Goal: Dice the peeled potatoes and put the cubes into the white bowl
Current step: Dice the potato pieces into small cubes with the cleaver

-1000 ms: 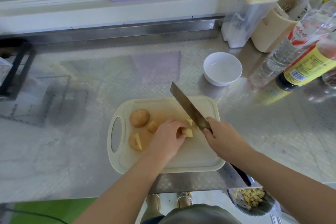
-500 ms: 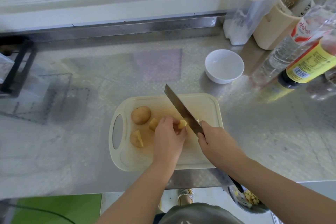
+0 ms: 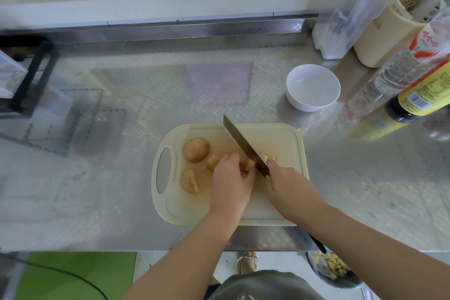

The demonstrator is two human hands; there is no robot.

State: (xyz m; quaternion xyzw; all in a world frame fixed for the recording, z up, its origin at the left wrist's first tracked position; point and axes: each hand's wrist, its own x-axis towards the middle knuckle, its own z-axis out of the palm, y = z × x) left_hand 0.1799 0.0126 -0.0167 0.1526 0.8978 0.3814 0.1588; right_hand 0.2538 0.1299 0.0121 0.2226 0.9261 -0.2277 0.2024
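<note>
On the cream cutting board [image 3: 282,139] my left hand [image 3: 231,185] pins a small potato piece [image 3: 250,165] under its fingertips. My right hand [image 3: 289,184] grips a knife [image 3: 243,145] whose blade rests against that piece, tip pointing away to the left. A whole potato [image 3: 196,149] lies at the board's left, with a cut chunk [image 3: 189,181] below it and another chunk [image 3: 212,162] beside my left hand. A small cut bit [image 3: 264,158] shows right of the blade. The white bowl [image 3: 313,87] stands empty beyond the board's right corner.
Bottles [image 3: 423,95] lean in at the right, behind them a beige holder [image 3: 382,39] and a clear lidded container [image 3: 341,19]. A black rack [image 3: 26,75] stands at the left. Below the counter's front edge, a bin [image 3: 328,268] holds potato scraps.
The knife has shifted left and come down against the piece under my left fingers. My left hand has drawn back slightly along the board.
</note>
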